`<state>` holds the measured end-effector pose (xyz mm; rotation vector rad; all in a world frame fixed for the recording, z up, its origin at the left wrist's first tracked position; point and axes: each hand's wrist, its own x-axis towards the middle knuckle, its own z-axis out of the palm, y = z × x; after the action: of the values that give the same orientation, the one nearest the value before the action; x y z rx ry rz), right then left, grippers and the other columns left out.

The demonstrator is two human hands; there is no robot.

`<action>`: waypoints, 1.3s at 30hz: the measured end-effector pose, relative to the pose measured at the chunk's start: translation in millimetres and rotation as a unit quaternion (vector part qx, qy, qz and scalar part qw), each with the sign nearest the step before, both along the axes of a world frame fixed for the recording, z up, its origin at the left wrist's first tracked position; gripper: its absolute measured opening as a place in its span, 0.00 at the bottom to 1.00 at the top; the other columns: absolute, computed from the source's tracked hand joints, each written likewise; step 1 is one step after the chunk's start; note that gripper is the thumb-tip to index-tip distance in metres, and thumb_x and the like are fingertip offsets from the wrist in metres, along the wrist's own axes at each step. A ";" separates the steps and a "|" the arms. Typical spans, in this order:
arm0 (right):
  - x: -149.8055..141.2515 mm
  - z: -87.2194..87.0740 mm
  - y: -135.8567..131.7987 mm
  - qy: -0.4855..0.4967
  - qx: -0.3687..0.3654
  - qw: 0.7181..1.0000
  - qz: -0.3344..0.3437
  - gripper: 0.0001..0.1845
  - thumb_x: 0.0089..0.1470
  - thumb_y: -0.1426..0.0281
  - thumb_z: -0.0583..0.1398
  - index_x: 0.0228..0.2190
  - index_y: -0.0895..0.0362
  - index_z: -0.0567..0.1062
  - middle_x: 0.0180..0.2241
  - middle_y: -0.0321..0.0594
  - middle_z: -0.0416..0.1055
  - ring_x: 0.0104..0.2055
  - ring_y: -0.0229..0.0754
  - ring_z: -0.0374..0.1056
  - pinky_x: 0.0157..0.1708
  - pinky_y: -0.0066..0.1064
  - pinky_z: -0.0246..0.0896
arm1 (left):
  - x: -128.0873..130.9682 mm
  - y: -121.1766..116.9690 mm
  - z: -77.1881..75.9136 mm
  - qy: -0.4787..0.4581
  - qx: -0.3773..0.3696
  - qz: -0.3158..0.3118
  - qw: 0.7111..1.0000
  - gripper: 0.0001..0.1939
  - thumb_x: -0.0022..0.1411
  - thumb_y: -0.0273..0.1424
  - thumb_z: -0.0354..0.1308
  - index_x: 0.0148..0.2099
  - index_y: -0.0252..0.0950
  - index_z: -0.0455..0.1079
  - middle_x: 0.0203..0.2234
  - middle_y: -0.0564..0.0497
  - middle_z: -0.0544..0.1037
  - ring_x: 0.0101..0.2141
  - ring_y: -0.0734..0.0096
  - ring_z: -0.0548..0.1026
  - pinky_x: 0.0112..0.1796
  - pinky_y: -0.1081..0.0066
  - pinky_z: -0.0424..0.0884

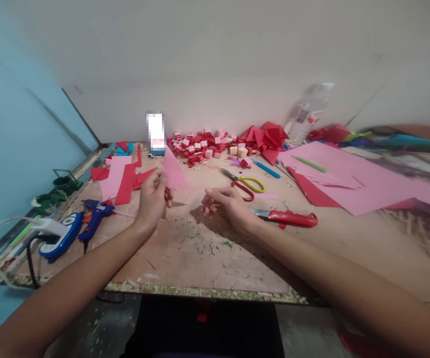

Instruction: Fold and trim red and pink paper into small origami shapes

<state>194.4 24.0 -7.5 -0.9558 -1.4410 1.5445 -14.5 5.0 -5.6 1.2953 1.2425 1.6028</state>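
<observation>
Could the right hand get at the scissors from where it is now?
Probably yes: the right hand seems empty, and the scissors lie just beyond it, with nothing visible lying on top of them.

Scissors [236, 178], knife [278, 216], glue gun [96, 217] — all lie on the tabletop [185, 271].

The pink sheet [173, 171] at nine o'clock is smooth, matt paper; the table [192, 268] is dull wood, rough-edged at six. At four, the knife [293, 218] pairs metal blade with glossy plastic handle. The blurred bottle [307, 117] at two is probably shiny plastic.
</observation>
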 end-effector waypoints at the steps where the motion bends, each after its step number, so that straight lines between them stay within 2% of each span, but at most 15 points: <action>1: -0.2 0.1 0.2 0.004 -0.017 1.000 0.005 0.25 0.53 0.48 0.67 0.24 0.59 0.80 0.22 0.45 0.76 0.25 0.40 0.69 0.29 0.34 0.61 | 0.4 -2.1 -0.3 0.039 0.003 -0.006 0.999 0.17 0.70 0.49 0.54 0.41 0.40 0.67 0.21 0.58 0.72 0.14 0.79 0.66 0.16 0.78 0.59; 4: -2.0 0.1 0.8 0.038 -0.076 0.996 0.033 0.31 0.52 0.41 0.65 0.25 0.59 0.80 0.23 0.47 0.76 0.26 0.43 0.70 0.30 0.35 0.64 | -0.8 -5.8 -2.8 0.238 0.072 -0.042 0.968 0.15 0.74 0.42 0.50 0.47 0.39 0.73 0.32 0.52 0.81 0.22 0.76 0.75 0.23 0.76 0.68; 6: -3.1 -0.9 1.6 0.077 -0.110 0.990 0.045 0.34 0.50 0.38 0.63 0.25 0.58 0.79 0.22 0.46 0.75 0.26 0.44 0.69 0.29 0.36 0.64 | -3.6 -5.5 -5.0 0.386 0.146 -0.074 0.908 0.13 0.73 0.36 0.52 0.50 0.40 0.76 0.41 0.49 0.83 0.33 0.70 0.80 0.34 0.72 0.74; 8: -3.2 -3.0 2.8 0.093 -0.108 0.989 0.029 0.30 0.48 0.41 0.67 0.23 0.56 0.77 0.21 0.42 0.71 0.25 0.42 0.64 0.26 0.34 0.61 | -6.4 -4.0 -6.7 0.478 0.195 -0.096 0.851 0.15 0.72 0.31 0.53 0.55 0.41 0.76 0.49 0.47 0.82 0.42 0.66 0.80 0.41 0.69 0.75; 10: -2.4 -5.4 4.2 0.081 -0.076 0.994 -0.005 0.23 0.45 0.51 0.72 0.21 0.56 0.74 0.19 0.37 0.67 0.23 0.38 0.58 0.24 0.31 0.54 | -7.1 -2.9 -7.1 0.502 0.205 -0.106 0.833 0.18 0.71 0.28 0.52 0.59 0.41 0.74 0.54 0.47 0.80 0.47 0.64 0.79 0.45 0.67 0.75; 12: -1.3 -7.0 5.4 0.061 -0.047 0.997 -0.029 0.21 0.43 0.57 0.74 0.20 0.57 0.72 0.19 0.33 0.63 0.22 0.35 0.53 0.23 0.30 0.48 | -5.2 -3.1 -6.1 0.466 0.183 -0.097 0.860 0.21 0.69 0.25 0.51 0.60 0.41 0.73 0.54 0.46 0.80 0.48 0.64 0.79 0.45 0.66 0.75; 14: -0.5 -7.1 5.9 0.049 -0.031 0.997 -0.042 0.21 0.44 0.57 0.73 0.19 0.57 0.72 0.20 0.33 0.62 0.23 0.34 0.53 0.24 0.31 0.47 | -1.8 -4.2 -4.5 0.378 0.126 -0.089 0.913 0.22 0.68 0.25 0.50 0.60 0.40 0.73 0.52 0.46 0.81 0.42 0.67 0.80 0.41 0.68 0.76; 16: 0.0 -6.0 5.7 0.035 -0.014 0.998 -0.048 0.21 0.46 0.56 0.72 0.20 0.57 0.72 0.22 0.34 0.64 0.25 0.36 0.57 0.27 0.31 0.51 | 1.2 -4.8 -2.9 0.263 0.051 -0.095 0.959 0.19 0.68 0.29 0.52 0.58 0.38 0.74 0.44 0.46 0.82 0.32 0.71 0.79 0.34 0.72 0.75; 18: 0.3 -4.7 5.0 0.023 0.005 0.999 -0.050 0.20 0.47 0.55 0.71 0.21 0.58 0.73 0.23 0.35 0.66 0.27 0.38 0.60 0.29 0.32 0.55 | 2.9 -4.7 -1.8 0.159 -0.012 -0.122 0.980 0.15 0.68 0.36 0.55 0.50 0.35 0.77 0.31 0.49 0.81 0.25 0.72 0.76 0.27 0.73 0.72; 20: 0.6 -3.8 4.2 0.012 0.019 0.999 -0.048 0.20 0.49 0.55 0.70 0.21 0.58 0.75 0.24 0.36 0.68 0.28 0.38 0.61 0.30 0.32 0.57 | 3.5 -4.5 -1.3 0.087 -0.052 -0.155 0.983 0.16 0.67 0.41 0.57 0.37 0.34 0.78 0.22 0.50 0.77 0.23 0.71 0.75 0.24 0.74 0.71; 22: 0.8 -3.5 3.7 0.002 0.029 0.999 -0.042 0.19 0.50 0.55 0.69 0.22 0.58 0.76 0.25 0.37 0.70 0.29 0.39 0.63 0.32 0.32 0.60 | 3.8 -4.8 -1.2 0.050 -0.076 -0.181 0.979 0.19 0.65 0.44 0.59 0.31 0.34 0.76 0.20 0.50 0.75 0.21 0.70 0.73 0.22 0.73 0.71; 27: -0.4 -1.7 3.1 0.006 0.030 0.998 -0.060 0.14 0.51 0.60 0.69 0.36 0.57 0.83 0.36 0.44 0.78 0.34 0.43 0.71 0.33 0.35 0.67 | 6.3 -6.4 -2.2 0.035 -0.096 -0.168 0.980 0.13 0.59 0.41 0.67 0.34 0.35 0.78 0.21 0.52 0.74 0.21 0.72 0.72 0.21 0.74 0.70; 31: -2.7 0.6 2.0 0.002 0.014 0.996 -0.090 0.20 0.48 0.67 0.71 0.44 0.56 0.81 0.43 0.46 0.80 0.39 0.46 0.75 0.34 0.34 0.70 | 8.3 -5.3 -4.0 0.031 -0.069 -0.140 0.987 0.14 0.56 0.41 0.70 0.30 0.34 0.76 0.23 0.52 0.75 0.24 0.71 0.74 0.25 0.73 0.73; 34: -3.4 -0.7 0.9 0.015 0.019 0.999 -0.047 0.18 0.52 0.66 0.69 0.45 0.55 0.81 0.46 0.46 0.80 0.40 0.45 0.76 0.35 0.34 0.71 | 9.6 -4.4 -5.3 0.021 -0.069 -0.146 0.987 0.16 0.54 0.42 0.71 0.30 0.34 0.76 0.24 0.52 0.76 0.25 0.70 0.75 0.25 0.72 0.73; 39: -1.8 -1.9 -1.7 0.044 0.005 0.997 0.065 0.19 0.59 0.57 0.66 0.48 0.54 0.82 0.43 0.44 0.80 0.40 0.44 0.75 0.37 0.34 0.71 | 11.0 -3.4 -7.5 0.008 -0.060 -0.162 0.985 0.15 0.53 0.41 0.73 0.30 0.34 0.77 0.27 0.51 0.79 0.27 0.73 0.75 0.30 0.73 0.72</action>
<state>192.6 22.4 -9.4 -0.7909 -1.4727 1.6512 -3.5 1.6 -13.2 1.3571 1.0561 1.2703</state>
